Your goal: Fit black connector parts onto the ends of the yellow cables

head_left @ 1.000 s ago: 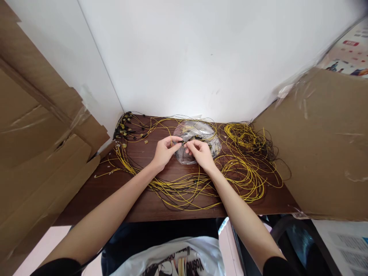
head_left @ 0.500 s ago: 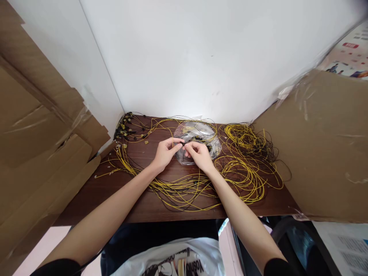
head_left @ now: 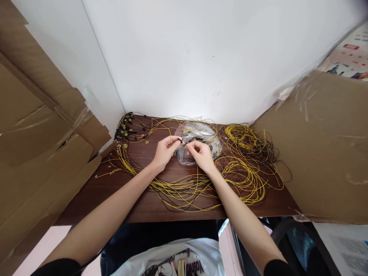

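Observation:
My left hand [head_left: 165,152] pinches a small black connector [head_left: 180,140] between thumb and forefinger. Opposite it, my right hand [head_left: 201,156] is closed on a thin wire that runs to the connector; where the wire ends is too small to make out. Both hands are held above a clear plastic bag [head_left: 184,159], which has small black parts [head_left: 197,138] in it. In front of the hands, a long bundle of yellow and black wires [head_left: 178,188] curves across the brown table [head_left: 115,203].
Tangled yellow and black wires [head_left: 244,136] lie at the back right, with looser loops [head_left: 255,182] before them. Wire ends with black connectors [head_left: 126,130] gather at the back left. Cardboard sheets [head_left: 43,145] flank the left side, with another cardboard panel [head_left: 324,153] on the right.
My hands have drawn slightly apart, and more of the black connector and wire shows between the fingertips. The wires on the table look much the same.

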